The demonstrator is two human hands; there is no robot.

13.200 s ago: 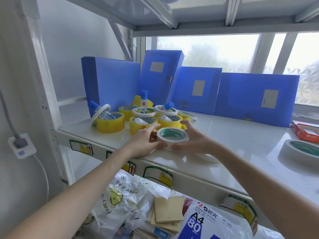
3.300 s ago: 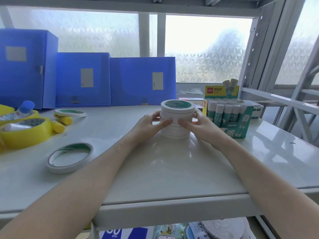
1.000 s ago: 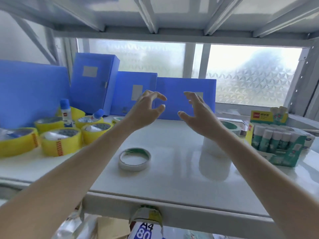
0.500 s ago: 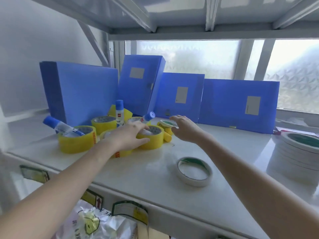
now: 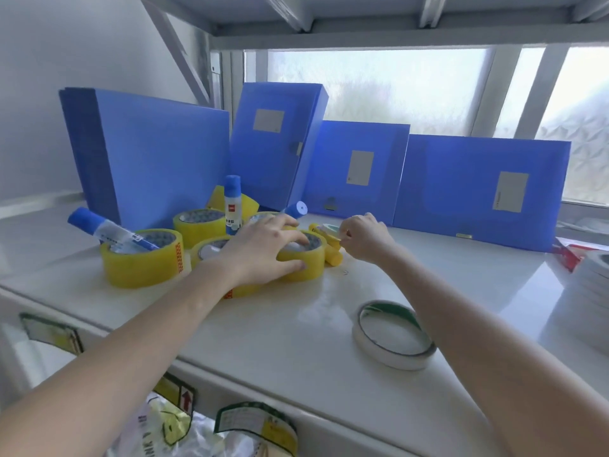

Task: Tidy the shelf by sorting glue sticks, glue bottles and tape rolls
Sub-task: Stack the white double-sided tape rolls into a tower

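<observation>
Several yellow tape rolls cluster at the left of the white shelf [image 5: 280,331]. My left hand [image 5: 263,249] grips one yellow roll [image 5: 308,263], fingers over its top and thumb on its side. My right hand [image 5: 365,237] pinches a thin white tape roll with a green core [image 5: 329,229], tilted up off the shelf. Beside it lie yellow glue sticks [image 5: 333,256]. Blue-capped glue bottles stand or lean in the rolls: one upright [image 5: 232,206], one lying across the left roll [image 5: 108,229], one behind my left hand [image 5: 296,209]. Another white roll [image 5: 393,334] lies flat in front.
Blue file boxes [image 5: 478,192] line the back against the frosted window. A stack of white tape rolls [image 5: 594,275] and a red box [image 5: 573,252] sit at the right edge. Plastic bags and paper packs lie on the lower shelf [image 5: 171,427].
My left hand has closed onto the yellow roll. My right hand has tipped the thin white roll up off the shelf. The view has shifted slightly closer.
</observation>
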